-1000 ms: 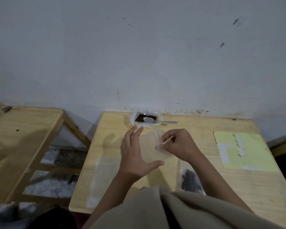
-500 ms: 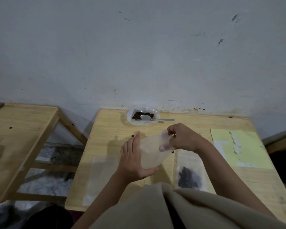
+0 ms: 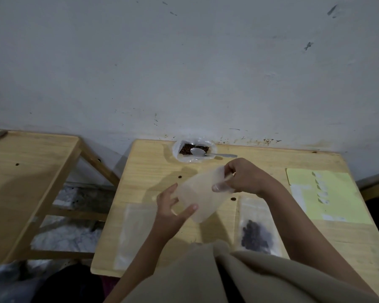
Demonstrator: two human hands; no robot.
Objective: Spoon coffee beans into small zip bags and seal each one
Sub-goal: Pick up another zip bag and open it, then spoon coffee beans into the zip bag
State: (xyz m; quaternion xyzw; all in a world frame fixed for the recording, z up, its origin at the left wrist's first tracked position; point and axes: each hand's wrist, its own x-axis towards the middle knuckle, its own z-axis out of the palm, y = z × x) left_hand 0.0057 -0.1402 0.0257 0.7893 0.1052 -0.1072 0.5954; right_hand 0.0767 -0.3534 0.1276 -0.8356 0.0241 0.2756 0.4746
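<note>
Head view: empty zip bag (image 3: 200, 197) now lifted higher, tilted.

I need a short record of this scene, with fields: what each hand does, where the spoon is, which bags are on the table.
left hand: holds lower part of empty zip bag
right hand: pinches the bag's top edge
spoon: rests in the bean container by the wall
filled bag: flat on table, beans inside
flat bag: on table, apparently empty
</note>
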